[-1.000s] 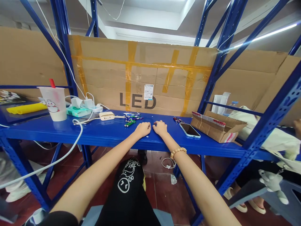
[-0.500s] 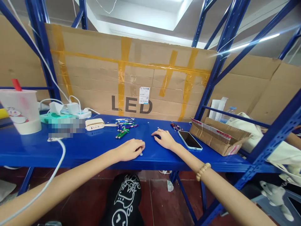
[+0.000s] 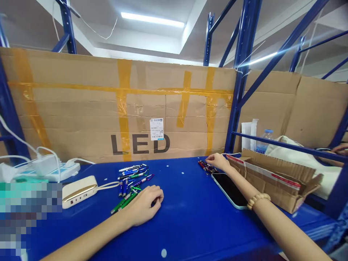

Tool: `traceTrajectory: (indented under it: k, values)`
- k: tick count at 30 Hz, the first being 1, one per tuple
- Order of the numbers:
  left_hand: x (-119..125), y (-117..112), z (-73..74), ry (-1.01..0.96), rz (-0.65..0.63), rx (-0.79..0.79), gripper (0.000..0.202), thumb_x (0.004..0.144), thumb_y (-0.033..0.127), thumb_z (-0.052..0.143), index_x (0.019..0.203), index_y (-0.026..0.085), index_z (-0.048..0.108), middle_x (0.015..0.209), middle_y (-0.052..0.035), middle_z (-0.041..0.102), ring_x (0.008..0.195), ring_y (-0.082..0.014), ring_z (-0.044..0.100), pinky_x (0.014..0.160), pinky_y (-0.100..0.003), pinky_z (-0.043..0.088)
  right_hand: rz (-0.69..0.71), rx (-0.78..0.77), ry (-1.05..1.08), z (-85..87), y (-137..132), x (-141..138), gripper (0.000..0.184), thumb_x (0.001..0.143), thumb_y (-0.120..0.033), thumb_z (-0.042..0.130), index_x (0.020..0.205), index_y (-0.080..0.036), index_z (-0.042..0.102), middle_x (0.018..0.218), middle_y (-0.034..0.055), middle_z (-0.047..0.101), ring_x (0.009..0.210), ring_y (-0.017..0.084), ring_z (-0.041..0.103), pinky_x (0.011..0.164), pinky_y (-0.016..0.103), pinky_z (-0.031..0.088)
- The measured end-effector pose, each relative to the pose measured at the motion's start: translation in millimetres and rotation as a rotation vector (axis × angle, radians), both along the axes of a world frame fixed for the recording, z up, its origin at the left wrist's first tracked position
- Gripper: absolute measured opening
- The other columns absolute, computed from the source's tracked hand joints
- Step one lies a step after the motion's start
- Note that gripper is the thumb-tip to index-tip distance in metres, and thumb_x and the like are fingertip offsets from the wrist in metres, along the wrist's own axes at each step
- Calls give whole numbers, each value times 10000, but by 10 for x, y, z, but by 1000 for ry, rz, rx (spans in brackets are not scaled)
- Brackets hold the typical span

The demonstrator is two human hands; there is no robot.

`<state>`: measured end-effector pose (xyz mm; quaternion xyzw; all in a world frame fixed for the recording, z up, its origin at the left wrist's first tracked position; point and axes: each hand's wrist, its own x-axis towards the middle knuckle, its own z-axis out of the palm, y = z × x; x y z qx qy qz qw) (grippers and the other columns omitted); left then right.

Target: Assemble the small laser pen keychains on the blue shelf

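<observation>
My left hand (image 3: 144, 204) rests on the blue shelf (image 3: 190, 217) with its fingers curled, right beside a pile of several small coloured pen-like sticks (image 3: 132, 179); I cannot see anything inside it. My right hand (image 3: 217, 162) reaches far to the right rear and its fingertips touch a smaller cluster of red and dark sticks (image 3: 205, 166). A bead bracelet (image 3: 257, 199) sits on that wrist. A phone (image 3: 230, 188) lies face up under the right forearm.
A taped cardboard sheet marked LED (image 3: 141, 119) closes the back. An open cardboard box (image 3: 274, 181) stands at the right, a cream power bank (image 3: 78, 190) and a power strip (image 3: 49, 168) at the left. Another person's hand (image 3: 339, 148) shows far right.
My head has moved closer to the shelf. My right hand has gone from the middle to the sticks at the right rear. My left hand has shifted left toward the coloured pile.
</observation>
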<state>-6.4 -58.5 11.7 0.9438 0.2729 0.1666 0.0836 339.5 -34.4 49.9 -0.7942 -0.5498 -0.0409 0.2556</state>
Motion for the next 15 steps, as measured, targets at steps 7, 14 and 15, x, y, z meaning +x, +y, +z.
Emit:
traceTrajectory:
  k: [7,14,15]
  values:
    - [36,13,22,-56,-52,-50,187,809,113,332,692,198,451,726,-4,533,712,-144,493,817,-317,413,-52,-186,-76,-65,145,-214,119,621,-321,690,617,-204,708,701,63,691,774,247,652,635,293,456]
    - [31,-4,-30,-97,1,23,141,827,156,361,803,224,482,778,-19,542,747,-173,523,775,-350,455,136,-143,-149,-76,41,-487,60,634,-255,676,623,-197,686,792,58,682,799,226,634,641,272,450]
    - [30,4,-48,-117,15,36,136,833,180,374,869,231,496,817,-29,551,777,-184,532,761,-351,464,190,-121,-155,-73,2,-556,78,642,-280,675,654,-204,690,843,51,678,817,220,627,651,271,450]
